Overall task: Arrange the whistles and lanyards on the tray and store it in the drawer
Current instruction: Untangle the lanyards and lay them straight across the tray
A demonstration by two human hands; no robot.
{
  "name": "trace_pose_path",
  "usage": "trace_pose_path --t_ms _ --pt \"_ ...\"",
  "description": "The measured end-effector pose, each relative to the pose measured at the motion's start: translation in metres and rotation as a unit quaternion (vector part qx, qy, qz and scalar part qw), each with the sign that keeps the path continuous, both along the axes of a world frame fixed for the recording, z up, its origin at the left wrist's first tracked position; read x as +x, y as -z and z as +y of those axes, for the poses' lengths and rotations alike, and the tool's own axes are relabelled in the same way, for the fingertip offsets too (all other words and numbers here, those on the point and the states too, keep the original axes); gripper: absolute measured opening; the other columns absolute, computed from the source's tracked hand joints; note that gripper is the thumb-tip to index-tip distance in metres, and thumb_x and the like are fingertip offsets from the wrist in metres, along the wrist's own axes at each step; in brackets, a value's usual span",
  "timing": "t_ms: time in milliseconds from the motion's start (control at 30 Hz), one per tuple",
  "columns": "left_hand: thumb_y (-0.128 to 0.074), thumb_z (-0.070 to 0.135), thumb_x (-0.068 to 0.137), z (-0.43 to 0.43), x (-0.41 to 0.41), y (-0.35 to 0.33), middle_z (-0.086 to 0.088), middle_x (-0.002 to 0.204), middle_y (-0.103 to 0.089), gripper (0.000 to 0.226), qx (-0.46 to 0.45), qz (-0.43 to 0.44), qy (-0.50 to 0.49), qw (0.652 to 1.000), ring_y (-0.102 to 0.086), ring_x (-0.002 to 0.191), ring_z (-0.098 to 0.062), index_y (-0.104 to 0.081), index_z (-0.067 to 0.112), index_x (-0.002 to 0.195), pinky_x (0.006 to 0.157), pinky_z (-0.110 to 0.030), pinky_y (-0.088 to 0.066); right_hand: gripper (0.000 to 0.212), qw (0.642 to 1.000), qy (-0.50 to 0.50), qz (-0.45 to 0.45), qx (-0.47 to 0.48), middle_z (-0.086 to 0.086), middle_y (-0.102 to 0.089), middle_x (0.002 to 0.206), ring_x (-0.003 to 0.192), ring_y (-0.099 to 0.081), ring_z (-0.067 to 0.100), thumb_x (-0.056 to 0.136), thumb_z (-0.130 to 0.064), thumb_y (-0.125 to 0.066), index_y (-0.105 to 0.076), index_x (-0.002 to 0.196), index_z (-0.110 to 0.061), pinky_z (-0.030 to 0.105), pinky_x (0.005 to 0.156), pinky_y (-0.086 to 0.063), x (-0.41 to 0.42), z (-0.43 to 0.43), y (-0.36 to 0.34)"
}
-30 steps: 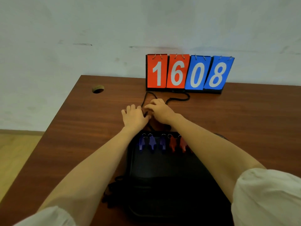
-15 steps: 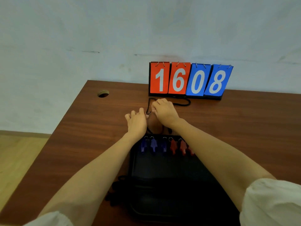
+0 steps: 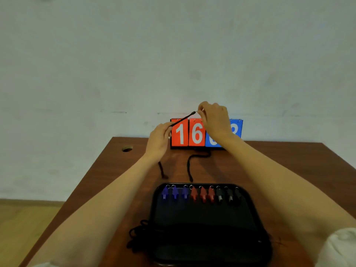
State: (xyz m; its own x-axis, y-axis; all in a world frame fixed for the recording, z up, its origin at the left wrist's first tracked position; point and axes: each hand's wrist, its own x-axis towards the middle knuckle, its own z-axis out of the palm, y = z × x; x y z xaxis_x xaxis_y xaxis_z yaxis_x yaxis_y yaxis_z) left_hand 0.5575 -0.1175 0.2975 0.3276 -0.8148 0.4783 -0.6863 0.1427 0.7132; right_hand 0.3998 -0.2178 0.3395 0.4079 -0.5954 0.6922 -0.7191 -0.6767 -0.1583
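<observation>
Stretching black lanyard above worktop | left hand, right hand: both grips pinched on it | nine whistles rowed on tray | remaining lanyards, drawer storage judged pending.

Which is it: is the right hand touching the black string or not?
Touching. The head view shows the right hand pinching the end of the black string, which runs straight down to the left hand.
</observation>
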Motion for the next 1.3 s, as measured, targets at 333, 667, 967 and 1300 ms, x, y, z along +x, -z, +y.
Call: trace_pose_path --t_ms 333,667,967,1300 --pt "-0.047 0.02 0.097 0.05 -0.01 -0.036 0.005 0.078 -0.058 0.02 -0.113 -0.052 0.014 0.992 -0.053 0.07 -0.004 -0.063 0.011 0.106 0.067 -0.013 -0.04 0.022 0.997 0.025 -0.067 -0.034 0.007 -0.065 0.083 0.078 -0.057 0.026 0.1 -0.023 -0.042 -0.059 0.103 -0.01 0.036 0.086 -0.038 -0.072 0.047 -0.042" --pt "-0.048 0.026 0.096 0.088 -0.01 -0.007 0.003 0.101 -0.067 0.029 -0.023 -0.147 0.062 0.987 -0.058 0.093 -0.01 -0.065 0.016 0.117 0.086 -0.021 -0.042 0.018 0.991 0.117 -0.043 0.056 0.002 -0.058 0.071 0.069 -0.058 0.028 0.1 -0.018 -0.04 -0.055 0.1 -0.01 0.036 0.076 -0.038 -0.146 0.055 -0.001" --pt "-0.042 0.042 0.095 0.107 -0.014 0.031 0.01 0.099 -0.057 0.036 0.064 -0.293 0.101 0.949 -0.06 0.092 -0.015 -0.061 0.025 0.121 0.079 -0.03 -0.049 0.018 0.977 0.169 0.021 0.128 0.012 -0.067 0.085 0.067 -0.051 0.029 0.1 -0.018 -0.039 -0.054 0.102 -0.008 0.035 0.068 -0.034 -0.193 0.064 0.051" --pt "-0.043 0.019 0.097 0.119 -0.01 0.086 -0.005 0.111 -0.065 0.026 0.346 -0.297 0.055 0.888 -0.06 0.099 -0.025 -0.06 0.014 0.116 0.082 -0.037 -0.049 0.017 0.933 0.137 0.253 0.217 0.005 -0.064 0.098 0.083 -0.053 0.026 0.095 -0.008 -0.035 -0.049 0.098 -0.017 0.041 0.089 -0.035 -0.209 0.091 0.112"
